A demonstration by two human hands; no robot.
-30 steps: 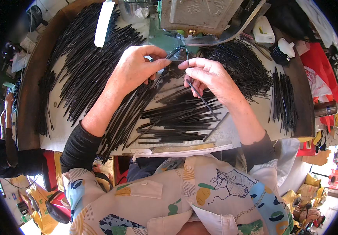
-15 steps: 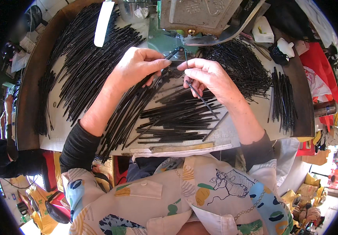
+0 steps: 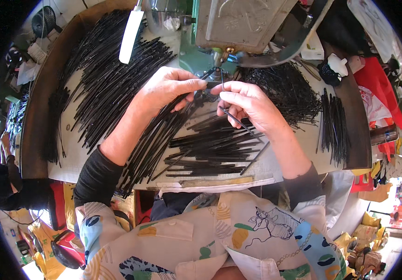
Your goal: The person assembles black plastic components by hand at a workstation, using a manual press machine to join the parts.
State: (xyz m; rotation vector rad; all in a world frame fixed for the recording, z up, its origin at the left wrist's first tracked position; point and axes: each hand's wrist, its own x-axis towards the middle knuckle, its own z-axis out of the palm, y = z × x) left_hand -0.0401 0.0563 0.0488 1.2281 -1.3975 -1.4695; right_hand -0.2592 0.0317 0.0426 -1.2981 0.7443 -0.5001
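Black strips (image 3: 121, 88) cover much of the table (image 3: 75, 161) in the head view, with piles at left, right and near. The left hand (image 3: 166, 91) has thumb and forefinger together, seemingly clamped on a dark piece (image 3: 208, 74) that reaches far, to the green machine (image 3: 196, 53). The right hand (image 3: 252, 105) pinches a thin piece (image 3: 222, 76), thumb and forefinger closed; a strip end (image 3: 244, 126) sticks out below, toward near right. Whether these two are one, I cannot tell. For good work, I judge, both ends should stay steady, fingertips on the near side of the tool (image 3: 217, 57).
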